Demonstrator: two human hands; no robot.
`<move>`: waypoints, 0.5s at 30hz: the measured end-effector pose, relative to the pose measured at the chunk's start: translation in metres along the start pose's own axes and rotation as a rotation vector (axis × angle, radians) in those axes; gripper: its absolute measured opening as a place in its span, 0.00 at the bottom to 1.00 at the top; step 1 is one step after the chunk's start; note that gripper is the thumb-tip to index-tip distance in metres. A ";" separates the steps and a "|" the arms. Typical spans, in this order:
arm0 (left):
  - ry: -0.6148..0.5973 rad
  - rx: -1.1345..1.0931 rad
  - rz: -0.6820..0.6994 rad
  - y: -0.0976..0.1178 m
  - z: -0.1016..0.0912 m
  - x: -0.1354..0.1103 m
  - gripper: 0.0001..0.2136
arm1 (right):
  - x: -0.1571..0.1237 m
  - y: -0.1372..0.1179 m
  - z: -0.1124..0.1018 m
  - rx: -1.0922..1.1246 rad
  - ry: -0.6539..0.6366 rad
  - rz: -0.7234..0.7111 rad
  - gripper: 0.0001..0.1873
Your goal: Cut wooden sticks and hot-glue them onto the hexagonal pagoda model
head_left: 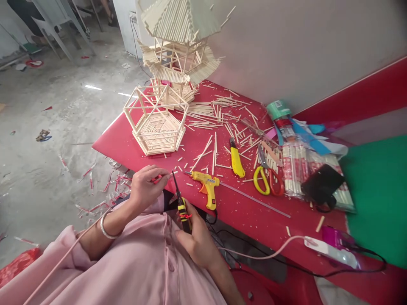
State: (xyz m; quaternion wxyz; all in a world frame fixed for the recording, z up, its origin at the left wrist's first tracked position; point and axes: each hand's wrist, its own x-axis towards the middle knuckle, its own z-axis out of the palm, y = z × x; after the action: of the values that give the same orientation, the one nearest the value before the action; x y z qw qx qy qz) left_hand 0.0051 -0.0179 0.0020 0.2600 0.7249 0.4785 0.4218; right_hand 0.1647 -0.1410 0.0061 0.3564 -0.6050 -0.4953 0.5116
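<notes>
right hand point(194, 237) is wrapped round a black-and-yellow pointed tool point(182, 206), its tip right by the left hand point(149, 185). left fingertips are drawn close, can't tell if they're pinching anything. yellow glue gun point(208, 189) is just beyond the right hand, and past the left one a six-sided stick frame point(159, 132) sits on the red bench point(254, 222).

A red bench point(254, 226) strewn with loose wooden sticks point(202, 109) and small offcuts. Towards the far end stand a hexagonal stick frame point(155, 146) and a tiered stick tower point(174, 25). Nearer lie a yellow glue gun point(208, 186), a clear glue stick point(254, 199), a yellow cutter point(236, 159), scissors point(263, 160) and bagged sticks point(294, 169).
</notes>
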 end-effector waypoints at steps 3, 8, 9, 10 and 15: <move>-0.008 -0.106 -0.043 0.001 0.000 0.000 0.03 | 0.006 -0.002 0.004 -0.074 0.011 0.022 0.38; -0.037 -0.205 -0.038 -0.002 -0.005 0.003 0.04 | 0.011 -0.001 0.010 -0.179 0.065 0.011 0.39; -0.039 -0.213 -0.026 -0.003 -0.006 0.004 0.04 | 0.011 -0.001 0.011 -0.196 0.077 0.006 0.39; -0.042 -0.218 -0.011 -0.004 -0.008 0.005 0.04 | 0.012 0.000 0.011 -0.214 0.086 0.006 0.40; -0.054 -0.228 0.033 -0.008 -0.010 0.009 0.05 | 0.014 -0.001 0.013 -0.256 0.096 0.029 0.41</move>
State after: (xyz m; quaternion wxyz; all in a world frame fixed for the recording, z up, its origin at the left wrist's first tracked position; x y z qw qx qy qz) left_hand -0.0059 -0.0069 0.0036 0.3466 0.7095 0.4081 0.4582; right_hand 0.1512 -0.1282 0.0005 0.2921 -0.6763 -0.5302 0.4198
